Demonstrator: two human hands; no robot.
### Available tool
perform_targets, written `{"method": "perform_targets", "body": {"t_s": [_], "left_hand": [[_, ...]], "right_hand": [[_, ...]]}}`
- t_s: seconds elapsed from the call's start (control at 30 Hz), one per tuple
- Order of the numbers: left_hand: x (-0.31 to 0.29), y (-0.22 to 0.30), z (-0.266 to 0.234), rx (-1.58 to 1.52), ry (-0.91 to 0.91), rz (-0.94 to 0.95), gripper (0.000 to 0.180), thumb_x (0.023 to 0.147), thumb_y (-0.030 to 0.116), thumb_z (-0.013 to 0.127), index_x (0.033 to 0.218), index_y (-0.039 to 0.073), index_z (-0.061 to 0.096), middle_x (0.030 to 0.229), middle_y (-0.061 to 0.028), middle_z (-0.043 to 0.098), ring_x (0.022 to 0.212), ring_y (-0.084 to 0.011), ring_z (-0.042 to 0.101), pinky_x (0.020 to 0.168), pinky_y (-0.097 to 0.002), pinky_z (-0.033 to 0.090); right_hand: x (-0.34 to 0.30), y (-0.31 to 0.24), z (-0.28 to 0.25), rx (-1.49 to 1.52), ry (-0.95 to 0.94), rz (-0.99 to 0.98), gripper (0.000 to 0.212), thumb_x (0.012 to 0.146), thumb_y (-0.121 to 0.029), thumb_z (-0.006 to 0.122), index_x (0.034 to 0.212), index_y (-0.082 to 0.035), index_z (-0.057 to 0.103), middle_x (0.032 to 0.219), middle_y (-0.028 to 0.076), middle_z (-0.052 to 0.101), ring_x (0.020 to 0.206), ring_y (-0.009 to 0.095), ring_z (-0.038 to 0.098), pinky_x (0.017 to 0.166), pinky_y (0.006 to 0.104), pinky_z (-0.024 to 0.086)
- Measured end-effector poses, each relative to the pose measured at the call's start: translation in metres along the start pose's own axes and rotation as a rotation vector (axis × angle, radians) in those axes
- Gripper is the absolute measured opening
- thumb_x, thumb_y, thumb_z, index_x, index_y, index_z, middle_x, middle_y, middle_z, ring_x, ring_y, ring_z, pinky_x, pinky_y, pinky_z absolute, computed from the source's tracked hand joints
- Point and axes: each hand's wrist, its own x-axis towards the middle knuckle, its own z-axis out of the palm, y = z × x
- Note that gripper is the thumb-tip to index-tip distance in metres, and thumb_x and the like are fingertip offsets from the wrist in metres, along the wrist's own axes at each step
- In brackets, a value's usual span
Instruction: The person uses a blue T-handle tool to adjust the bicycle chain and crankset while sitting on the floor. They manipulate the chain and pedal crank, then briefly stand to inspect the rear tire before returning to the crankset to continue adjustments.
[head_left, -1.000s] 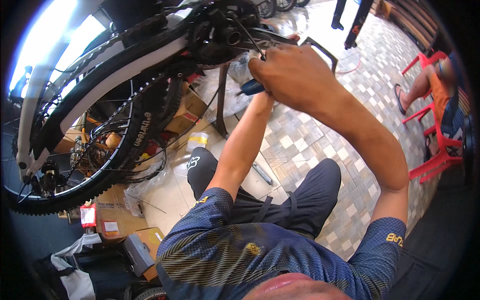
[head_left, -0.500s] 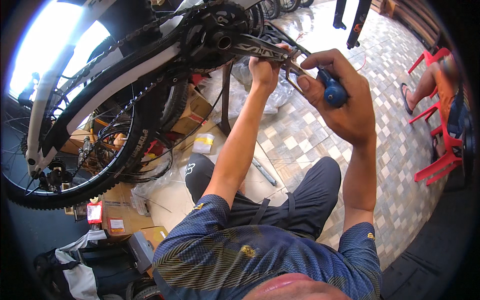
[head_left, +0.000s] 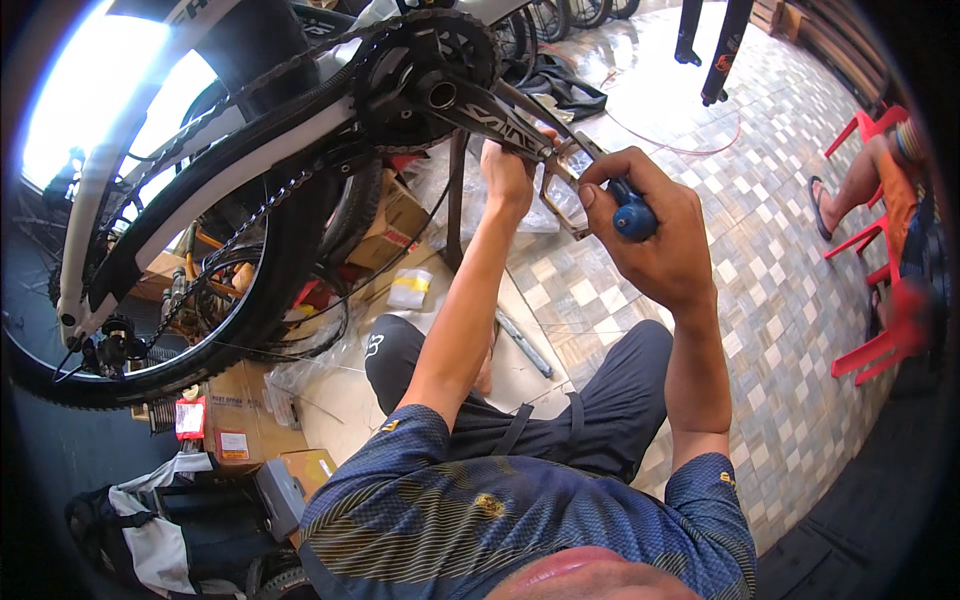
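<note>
A black crank arm (head_left: 497, 118) slants down to the right from the chainring (head_left: 385, 75) of a white and black bicycle. My left hand (head_left: 507, 180) is closed around the crank arm near its outer end; most of its fingers are hidden behind it. At that end sits a metal cage pedal (head_left: 562, 198). My right hand (head_left: 660, 230) grips the blue handle of a wrench (head_left: 634, 218), its thumb and forefinger near the pedal. The wrench's metal shaft runs up and left beside the crank arm, and its far end is hard to make out.
The rear wheel (head_left: 240, 330) and chain (head_left: 270, 205) fill the left side. Cardboard boxes (head_left: 250, 408) and a dark bag (head_left: 200, 525) lie below. A grey tube (head_left: 525, 345) rests on the floor between my legs. Red chairs (head_left: 880, 340) and a seated person are at the right.
The crank arm has swung downward at its outer end, taking the pedal with it. Both my hands have moved a little down and left, still holding on.
</note>
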Motion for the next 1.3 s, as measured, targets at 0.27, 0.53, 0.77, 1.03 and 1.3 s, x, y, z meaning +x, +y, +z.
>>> {"method": "perform_targets", "body": {"t_s": [0.27, 0.53, 0.77, 1.03, 1.3], "left_hand": [[-0.021, 0.020, -0.044, 0.506, -0.134, 0.139, 0.037, 0.108, 0.038, 0.027, 0.119, 0.007, 0.044, 0.092, -0.0211, 0.069, 0.080, -0.0289, 0.069, 0.079, -0.0380, 0.056], [-0.049, 0.064, -0.067, 0.454, 0.023, -0.037, 0.028, 0.102, 0.019, 0.024, 0.113, 0.005, 0.047, 0.092, -0.0186, 0.067, 0.081, -0.0266, 0.069, 0.077, -0.0383, 0.057], [-0.064, 0.112, -0.100, 0.547, 0.039, -0.040, 0.022, 0.101, 0.019, 0.037, 0.108, 0.003, 0.049, 0.087, -0.0126, 0.065, 0.073, -0.0216, 0.069, 0.069, -0.0321, 0.057], [-0.084, 0.164, -0.093, 0.883, 0.066, 0.057, 0.022, 0.104, 0.022, 0.040, 0.109, 0.005, 0.052, 0.089, -0.0093, 0.066, 0.068, -0.0154, 0.067, 0.066, -0.0272, 0.055], [-0.084, 0.166, -0.109, 1.051, -0.001, 0.193, 0.020, 0.105, 0.021, 0.040, 0.107, 0.006, 0.053, 0.091, -0.0093, 0.067, 0.069, -0.0146, 0.067, 0.066, -0.0277, 0.056]], "right_hand": [[-0.001, 0.008, 0.016, 0.096, 0.016, 0.002, 0.013, 0.091, -0.004, 0.063, 0.103, -0.002, 0.063, 0.071, 0.004, 0.061, 0.063, 0.006, 0.052, 0.058, 0.0233, 0.043], [-0.001, 0.016, 0.018, 0.246, -0.031, 0.171, 0.022, 0.088, -0.009, 0.067, 0.109, -0.003, 0.064, 0.085, 0.013, 0.067, 0.074, 0.016, 0.067, 0.066, 0.0294, 0.050], [0.004, 0.036, 0.047, 0.445, 0.072, 0.162, 0.015, 0.091, -0.016, 0.069, 0.099, -0.003, 0.065, 0.072, 0.003, 0.061, 0.067, 0.008, 0.055, 0.061, 0.0253, 0.046], [0.016, 0.038, 0.065, 0.641, 0.033, 0.279, 0.023, 0.096, -0.023, 0.068, 0.089, -0.003, 0.061, 0.065, -0.002, 0.052, 0.062, 0.006, 0.043, 0.054, 0.0255, 0.036], [0.024, 0.035, 0.079, 1.106, 0.015, 0.481, 0.022, 0.097, -0.026, 0.066, 0.091, -0.008, 0.054, 0.062, -0.006, 0.042, 0.047, 0.002, 0.037, 0.040, 0.0190, 0.026]]}}
